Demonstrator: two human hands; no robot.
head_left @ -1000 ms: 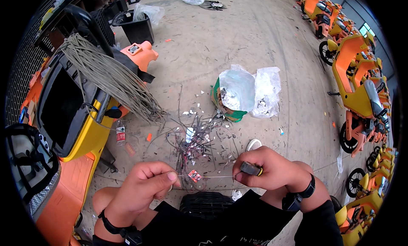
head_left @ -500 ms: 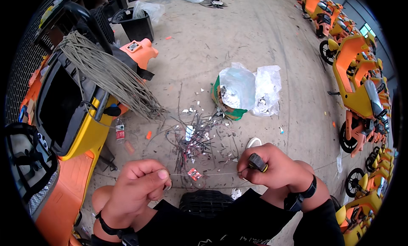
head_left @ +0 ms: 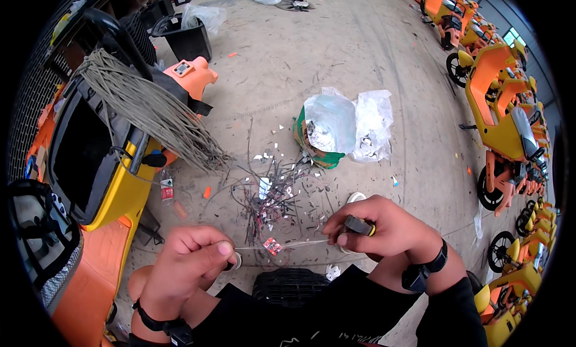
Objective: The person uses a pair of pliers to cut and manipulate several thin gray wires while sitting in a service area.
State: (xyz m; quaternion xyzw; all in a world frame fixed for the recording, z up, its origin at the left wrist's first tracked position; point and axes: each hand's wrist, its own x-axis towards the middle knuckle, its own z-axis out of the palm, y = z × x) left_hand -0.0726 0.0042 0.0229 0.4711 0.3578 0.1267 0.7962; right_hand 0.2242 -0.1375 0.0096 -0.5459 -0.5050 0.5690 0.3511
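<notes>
My left hand [head_left: 195,257] is closed, with thumb and forefinger pinching one end of a thin pale wire [head_left: 303,244]. Level across to my right hand [head_left: 390,233] the wire runs, looking like several fine strands toward that end. Curled fingers of the right hand grip a tool with a dark, blocky end and a yellow edge [head_left: 359,226]; its kind is hidden by the hand. The right fingertips are at the wire's other end, but whether they pinch it I cannot tell. Below lies a heap of cable scraps [head_left: 270,197] on the floor, with a small red-and-white packet [head_left: 272,246] nearer me.
On the left, a thick bundle of grey cables [head_left: 144,107] hangs over a yellow-orange scooter [head_left: 129,188]. Ahead stands an open green sack with a white liner [head_left: 300,134]. A plastic bottle [head_left: 167,188] and black bin [head_left: 191,41] are at left; parked scooters [head_left: 498,116] line the right.
My right hand has shifted slightly left and turned, its forefinger stretching further out. The wire's right part now shows as spread strands. My left hand keeps its pinch.
</notes>
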